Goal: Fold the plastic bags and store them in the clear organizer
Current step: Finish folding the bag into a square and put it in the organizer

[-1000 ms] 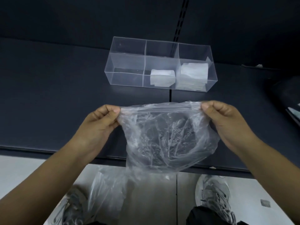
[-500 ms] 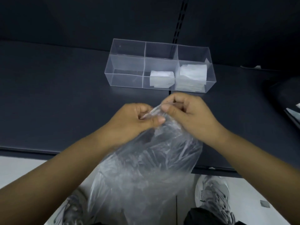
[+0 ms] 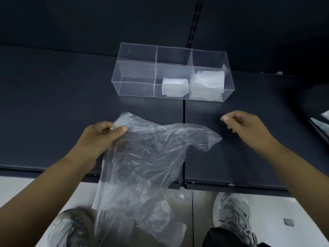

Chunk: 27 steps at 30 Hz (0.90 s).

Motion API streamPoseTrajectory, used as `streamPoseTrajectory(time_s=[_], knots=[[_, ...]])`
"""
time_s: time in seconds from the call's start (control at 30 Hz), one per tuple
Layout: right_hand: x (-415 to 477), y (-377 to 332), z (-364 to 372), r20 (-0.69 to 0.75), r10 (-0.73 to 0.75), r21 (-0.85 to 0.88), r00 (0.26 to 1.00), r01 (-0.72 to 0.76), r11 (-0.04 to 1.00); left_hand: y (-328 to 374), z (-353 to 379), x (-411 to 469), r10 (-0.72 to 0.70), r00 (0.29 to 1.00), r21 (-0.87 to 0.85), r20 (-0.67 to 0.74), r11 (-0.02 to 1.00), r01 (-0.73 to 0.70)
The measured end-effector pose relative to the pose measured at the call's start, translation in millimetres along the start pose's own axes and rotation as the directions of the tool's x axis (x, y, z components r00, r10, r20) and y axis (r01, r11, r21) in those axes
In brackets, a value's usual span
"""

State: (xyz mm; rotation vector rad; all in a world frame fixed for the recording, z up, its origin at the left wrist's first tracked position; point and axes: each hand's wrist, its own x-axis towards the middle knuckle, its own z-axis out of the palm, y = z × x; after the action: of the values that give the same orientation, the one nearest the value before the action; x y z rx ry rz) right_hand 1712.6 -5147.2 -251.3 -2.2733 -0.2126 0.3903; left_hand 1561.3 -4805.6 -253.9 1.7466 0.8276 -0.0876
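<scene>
A crumpled clear plastic bag (image 3: 147,157) hangs over the front edge of the dark table. My left hand (image 3: 101,136) pinches its upper left corner between thumb and fingers. My right hand (image 3: 245,125) hovers to the right of the bag with fingers loosely curled, holding nothing and not touching the bag. Behind them stands the clear organizer (image 3: 135,86), divided into compartments. A small folded bag (image 3: 175,87) lies in its front middle compartment, and a stack of folded bags (image 3: 209,82) fills the right one. The left compartments hold nothing.
The dark table (image 3: 53,104) has a seam running down its middle and a front edge near my wrists. More clear plastic (image 3: 156,223) hangs below the edge, above a pale floor and my grey shoes (image 3: 233,213). A dark object sits at the far right.
Both hands were together pinching the bag's top. My right hand has let go and moved off to the right, while my left hand keeps the bag, which has spread and sagged.
</scene>
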Motion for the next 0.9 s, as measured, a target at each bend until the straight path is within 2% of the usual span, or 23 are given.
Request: streamPoseTrajectory(time_s=[0.13,0.23,0.33,0.4,0.5,0.57,0.63,0.73,0.8,0.9], knots=[[-12.0,-6.2,7.3,0.226,0.015,0.029,0.974,-0.022,0.999,12.2,2.8,10.6,-0.074,0.996,-0.085,0.04,0.993,0.077],[-18.6,-7.3,11.9,0.312,-0.042,-0.071,0.949,0.067,0.995,17.6,5.9,18.3,-0.138,0.99,-0.2,0.028,0.97,0.141],[-23.3,-2.6,19.5,0.201,-0.069,-0.097,0.977,0.09,0.991,15.9,7.6,23.5,-0.157,0.988,-0.273,-0.005,0.95,0.149],[-24.4,-0.4,21.9,0.104,-0.004,0.035,0.995,0.0,0.999,12.8,7.3,25.8,-0.167,0.986,-0.322,-0.004,0.934,0.157],[-25.6,-3.3,17.3,0.146,0.105,0.266,0.984,-0.141,0.954,9.0,6.0,29.2,-0.185,0.983,-0.369,-0.002,0.914,0.171],[-25.3,-7.7,11.3,0.24,0.115,0.448,0.964,-0.215,0.867,7.7,4.6,32.2,-0.207,0.978,-0.399,-0.004,0.897,0.188],[-24.2,-12.4,6.3,0.338,0.08,0.648,0.938,-0.294,0.703,6.6,3.0,34.5,-0.243,0.97,-0.419,-0.009,0.881,0.217],[-24.5,-18.8,4.6,0.435,-0.014,0.783,0.9,-0.37,0.5,5.5,1.9,35.8,-0.278,0.96,-0.439,-0.019,0.865,0.242],[-24.9,-21.4,3.9,0.478,-0.082,0.808,0.875,-0.401,0.432,5.0,1.6,36.3,-0.279,0.96,-0.442,-0.026,0.865,0.239],[-25.1,-24.8,0.1,0.511,-0.142,0.808,0.848,-0.417,0.417,4.0,0.2,37.8,-0.284,0.959,-0.439,-0.025,0.865,0.245]])
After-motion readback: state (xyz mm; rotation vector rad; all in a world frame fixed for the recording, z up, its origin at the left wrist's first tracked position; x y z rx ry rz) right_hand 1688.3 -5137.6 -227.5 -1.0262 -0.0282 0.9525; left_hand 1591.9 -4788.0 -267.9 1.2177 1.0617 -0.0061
